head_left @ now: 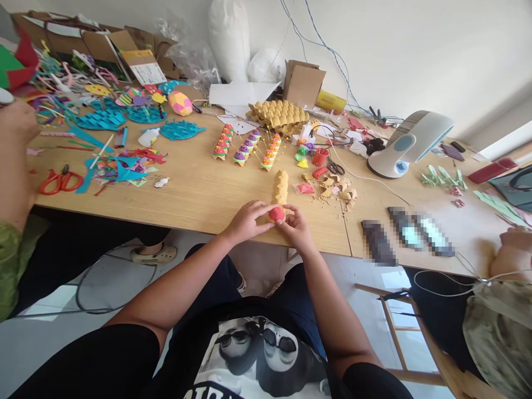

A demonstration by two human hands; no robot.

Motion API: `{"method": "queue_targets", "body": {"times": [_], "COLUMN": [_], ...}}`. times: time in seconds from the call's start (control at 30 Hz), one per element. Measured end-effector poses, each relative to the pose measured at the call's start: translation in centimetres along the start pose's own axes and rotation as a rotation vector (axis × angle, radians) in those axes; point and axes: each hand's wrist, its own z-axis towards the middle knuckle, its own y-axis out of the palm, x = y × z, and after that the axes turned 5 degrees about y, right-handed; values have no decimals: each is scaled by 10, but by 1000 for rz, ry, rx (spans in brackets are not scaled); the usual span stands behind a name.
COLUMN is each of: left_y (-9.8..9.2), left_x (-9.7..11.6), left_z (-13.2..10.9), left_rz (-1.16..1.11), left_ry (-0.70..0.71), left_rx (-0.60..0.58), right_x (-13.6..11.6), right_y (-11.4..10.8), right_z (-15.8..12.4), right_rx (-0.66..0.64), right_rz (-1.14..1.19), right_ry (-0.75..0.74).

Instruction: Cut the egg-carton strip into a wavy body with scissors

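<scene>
A yellow egg carton strip lies lengthwise at the table's near edge, bare along its far part. Its near end bears a rounded lump of red modelling clay. My left hand is closed on this end from the left, thumb and forefinger around the red lump. From the right, my right hand pinches the same end, its thumb against the clay. An opened packet of red clay sits just right of the strip. Farther back stand decorated carton strips, one of them red and green.
Carton scraps, black-handled scissors and a white fan are to the right. Orange scissors and blue paper pieces lie left. Egg trays are stacked behind. Co-workers' arms show at both sides.
</scene>
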Motion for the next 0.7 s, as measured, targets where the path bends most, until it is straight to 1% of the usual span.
{"method": "queue_targets", "body": {"times": [0.13,0.2,0.4,0.57,0.7], "left_y": [2,2,2,2,2], "left_x": [-3,-4,-5,-4,-3], "left_z": [0,-1,0,2,3], "left_rz": [-74,-114,-209,-159,-181], "left_ry": [-28,-59,-160,-153,-206], "left_rx": [63,75,32,24,-15], "right_x": [-3,-4,-3,-3,-2], "right_y": [-3,-3,0,0,-1], "right_z": [0,-1,-3,-2,-2], "right_rx": [-19,-14,1,-46,-88], "right_rz": [32,55,75,94,116], "right_ry": [20,31,44,23,28]}}
